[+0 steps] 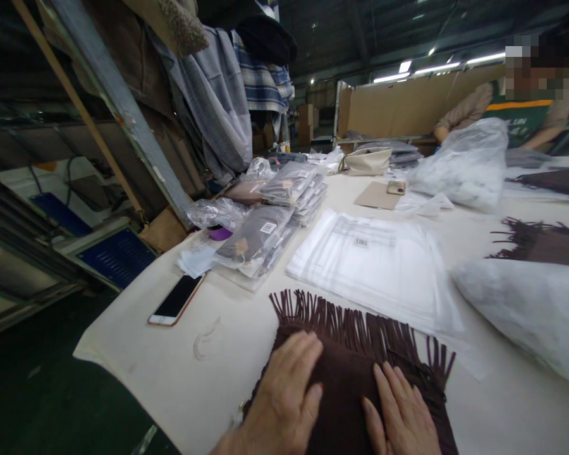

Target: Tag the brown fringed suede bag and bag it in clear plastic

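Note:
A dark brown fringed scarf (344, 373) lies flat on the white-covered table (237, 373), its tassels pointing away from me. On its left side rests my left hand (287, 385), palm down with the fingers stretched out. My right hand (401, 404) presses flat on the right part of the cloth, fingers extended and slightly apart. Neither hand grips anything. Just beyond the fringe is a stack of clear plastic bags (360, 265) with a printed barcode. The scarf's near end runs out of the picture.
Bagged grey items with barcodes (260, 240) are piled left of the plastic bags. A phone (177, 300) lies near the table's left edge. Large plastic sheeting (526, 309) and another brown fringed piece (550, 243) are at right. A co-worker (516, 120) stands across the table.

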A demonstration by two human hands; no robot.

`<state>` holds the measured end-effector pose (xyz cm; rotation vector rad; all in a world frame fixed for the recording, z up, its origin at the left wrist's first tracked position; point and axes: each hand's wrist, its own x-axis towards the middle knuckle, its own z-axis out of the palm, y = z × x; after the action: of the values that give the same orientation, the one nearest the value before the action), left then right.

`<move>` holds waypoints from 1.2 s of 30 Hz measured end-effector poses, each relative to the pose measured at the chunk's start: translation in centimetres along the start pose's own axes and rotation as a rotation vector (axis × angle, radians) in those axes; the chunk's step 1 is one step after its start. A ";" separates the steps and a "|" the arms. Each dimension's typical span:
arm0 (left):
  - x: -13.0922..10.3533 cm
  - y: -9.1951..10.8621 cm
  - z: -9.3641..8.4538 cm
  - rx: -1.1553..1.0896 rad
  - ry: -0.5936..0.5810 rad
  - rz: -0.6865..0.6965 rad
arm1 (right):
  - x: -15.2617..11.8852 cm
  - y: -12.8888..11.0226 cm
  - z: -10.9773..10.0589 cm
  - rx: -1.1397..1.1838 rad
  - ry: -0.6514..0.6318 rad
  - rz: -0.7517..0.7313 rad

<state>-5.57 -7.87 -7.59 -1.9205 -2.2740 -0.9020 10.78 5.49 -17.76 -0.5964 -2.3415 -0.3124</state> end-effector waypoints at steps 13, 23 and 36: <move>1.3 -4.8 -3.5 -0.366 0.009 -0.596 | 1.8 7.5 -7.9 0.615 -0.346 0.695; 6.4 -10.9 -3.5 -1.354 -0.660 -1.273 | 4.9 11.6 -6.2 1.441 -0.792 1.801; 9.8 -10.1 3.0 -1.598 -0.995 -1.157 | 9.3 10.2 -2.2 1.971 -1.209 1.364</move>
<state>-16.09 1.54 -10.37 -0.5531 -3.8800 -3.2158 11.00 16.53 -9.28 -1.0174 -1.0971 2.9736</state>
